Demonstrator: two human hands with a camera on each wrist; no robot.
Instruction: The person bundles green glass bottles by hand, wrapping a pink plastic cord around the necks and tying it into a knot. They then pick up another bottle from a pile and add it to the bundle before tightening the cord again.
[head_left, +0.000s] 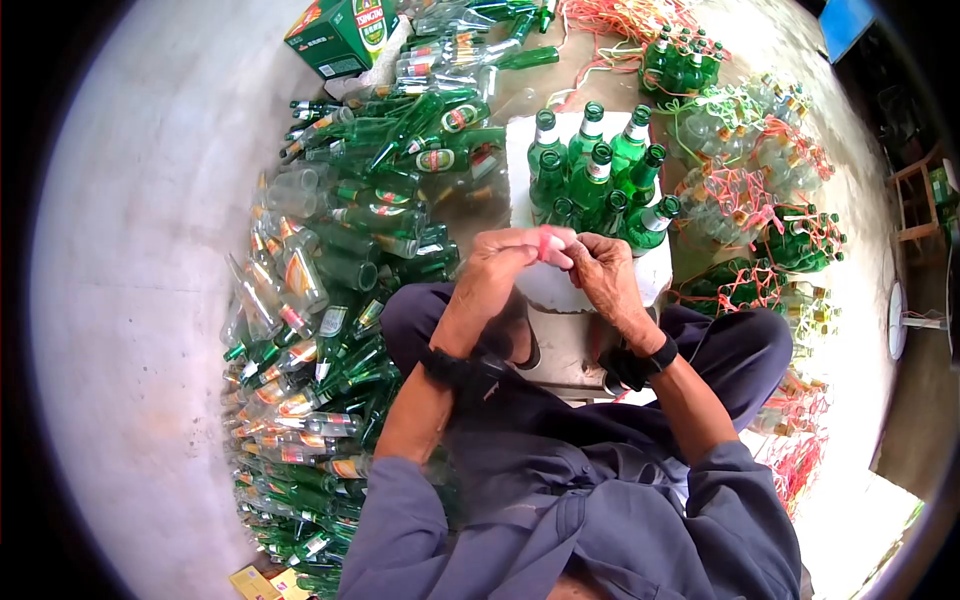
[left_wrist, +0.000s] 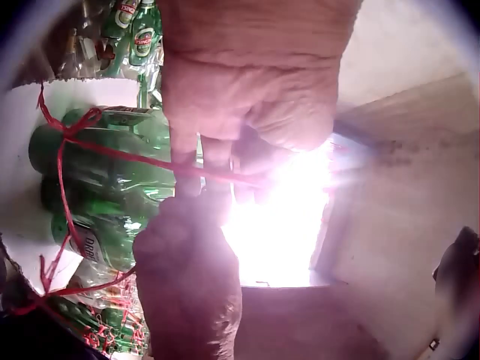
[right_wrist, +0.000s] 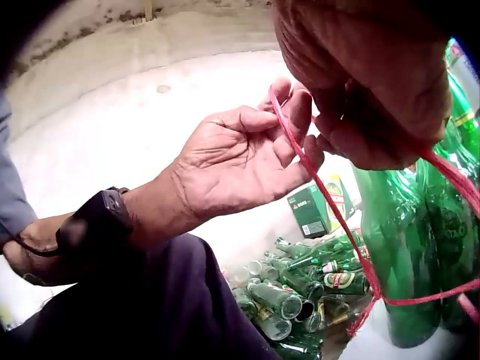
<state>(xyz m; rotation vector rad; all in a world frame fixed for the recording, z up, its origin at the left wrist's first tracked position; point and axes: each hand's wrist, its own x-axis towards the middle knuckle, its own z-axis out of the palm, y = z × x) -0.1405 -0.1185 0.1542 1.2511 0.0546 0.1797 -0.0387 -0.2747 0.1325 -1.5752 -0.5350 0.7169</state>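
Left hand (head_left: 505,258): fingers curled, red string (right_wrist: 454,177) hooked across them. Right hand (head_left: 608,282): fingers curled together, clamped on the same string, close against the left. String: passes round the green bottles (head_left: 597,175), which stand clustered on a white block (head_left: 518,170). Left of block: loose bottles (head_left: 300,272), heaped. Right: tied bundles (head_left: 730,200).

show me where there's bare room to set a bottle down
Widest is the pale floor left of the loose bottle pile. A narrower strip of floor lies between the tied bundles and the wooden frame. The white block offers only slim margins around the standing green bottles. Crowded: the loose pile and the bundles, packed close together.
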